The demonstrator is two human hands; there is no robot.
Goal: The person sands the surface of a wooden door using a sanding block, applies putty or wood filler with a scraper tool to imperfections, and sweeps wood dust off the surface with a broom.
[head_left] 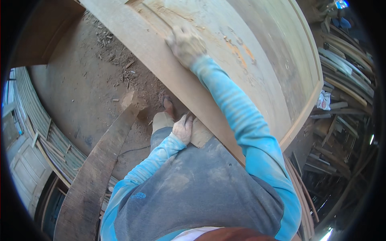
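A large wooden panel (261, 76) with a raised pale frame rail (189, 90) lies slantwise in front of me. My right hand (187, 46) is on the panel just inside the rail, its fingers curled and blurred. From those fingers a long thin strip (157, 15) runs toward the upper left; whether it is a tool or a piece of wood I cannot tell. Low by my thigh, beneath the rail's near edge, my left hand (183, 130) is closed. A small dark bit shows at its fingertips, too hidden to name.
Wood shavings (106, 34) and scraps litter the dirt floor on the left. A long dark plank (96, 180) slants up beside my left arm. Stacked lumber (345, 72) and a white bag (323, 100) are at the right. A pale panelled door (32, 166) stands far left.
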